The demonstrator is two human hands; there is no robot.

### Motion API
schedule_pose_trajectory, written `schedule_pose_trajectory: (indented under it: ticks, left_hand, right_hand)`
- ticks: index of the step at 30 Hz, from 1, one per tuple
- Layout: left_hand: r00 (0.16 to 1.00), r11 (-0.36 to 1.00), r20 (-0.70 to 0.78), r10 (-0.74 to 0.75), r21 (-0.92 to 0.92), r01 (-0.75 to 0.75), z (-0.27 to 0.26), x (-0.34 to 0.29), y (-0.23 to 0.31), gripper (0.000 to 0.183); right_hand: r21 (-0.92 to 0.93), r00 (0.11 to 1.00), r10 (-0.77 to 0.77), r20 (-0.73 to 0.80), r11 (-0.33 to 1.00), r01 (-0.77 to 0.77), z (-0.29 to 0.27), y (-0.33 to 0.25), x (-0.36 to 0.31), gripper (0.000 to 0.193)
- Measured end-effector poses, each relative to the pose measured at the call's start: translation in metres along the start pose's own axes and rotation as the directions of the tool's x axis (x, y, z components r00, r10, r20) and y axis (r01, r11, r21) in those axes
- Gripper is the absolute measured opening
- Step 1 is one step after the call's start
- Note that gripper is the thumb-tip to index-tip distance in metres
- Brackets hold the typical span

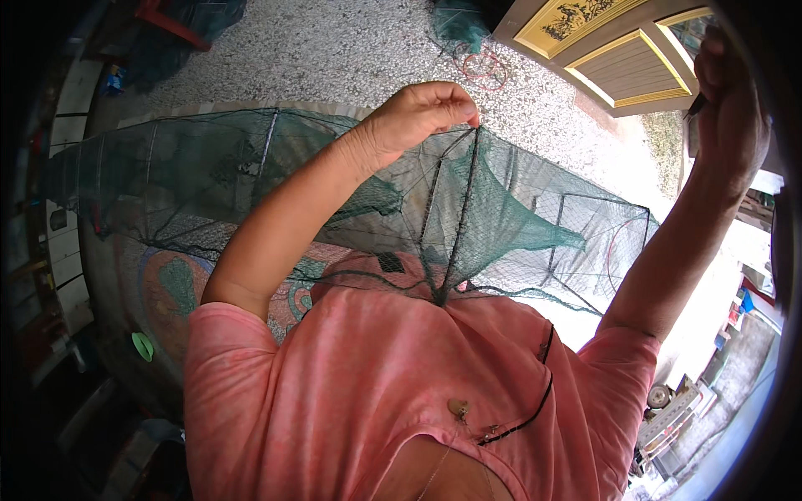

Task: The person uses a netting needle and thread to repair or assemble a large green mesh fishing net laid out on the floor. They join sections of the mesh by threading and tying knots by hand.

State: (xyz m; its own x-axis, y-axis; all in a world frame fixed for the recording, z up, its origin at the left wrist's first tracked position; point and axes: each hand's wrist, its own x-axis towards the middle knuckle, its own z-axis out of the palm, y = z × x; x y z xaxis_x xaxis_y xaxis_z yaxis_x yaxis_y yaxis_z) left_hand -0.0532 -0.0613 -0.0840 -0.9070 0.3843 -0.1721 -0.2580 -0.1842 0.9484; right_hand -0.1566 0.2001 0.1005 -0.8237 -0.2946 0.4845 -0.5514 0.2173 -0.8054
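A long green mesh fish trap [518, 221] with dark rectangular frames stretches left to right in front of me. My left hand [426, 114] pinches the net at the top corner of one upright frame [462, 204], with thumb and fingertips together. Inside the mesh, a denser green funnel [501, 225] narrows to a point toward the right. My right hand [728, 108] is raised high at the far right, apart from the net, its fingers curled closed. A small dark tip [697, 104] sticks out beside its palm; the rest of that thing is hidden in the hand and shadow.
A brown door with yellow-edged panels [631, 71] stands at the upper right. On the speckled floor [317, 63] lie more green netting [459, 25] and a red ring [484, 71]. A red-framed piece [171, 25] stands upper left. A wheeled vehicle [664, 409] shows lower right.
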Motion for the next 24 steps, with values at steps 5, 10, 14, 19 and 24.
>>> schedule_pose_trajectory:
  ticks: [5,10,14,19,24]
  left_hand:
    - [0.985,0.957,-0.155,-0.071,-0.289,0.023,-0.017,-0.004,-0.002,0.013]
    - [0.990,0.961,-0.106,-0.096,-0.271,0.064,-0.018,0.004,-0.006,0.013]
    - [0.995,0.982,-0.062,-0.080,-0.176,0.068,-0.019,0.005,-0.010,0.011]
    - [0.979,0.982,-0.082,-0.184,0.017,0.186,-0.013,0.003,-0.009,0.012]
    - [0.944,0.963,-0.213,-0.254,0.033,0.266,-0.004,0.005,-0.011,0.014]
  right_hand:
    - [-0.261,0.912,0.127,0.390,0.965,-0.023,0.069,0.012,-0.078,0.009]
    - [-0.458,0.821,0.372,0.433,0.875,-0.155,0.087,0.032,-0.120,0.007]
    - [-0.465,0.846,0.365,0.388,0.870,-0.163,0.097,0.040,-0.130,0.005]
    - [-0.467,0.797,0.501,0.337,0.824,-0.320,0.112,0.032,-0.129,0.014]
    - [-0.441,0.878,0.360,0.316,0.875,-0.200,0.143,0.042,-0.125,0.018]
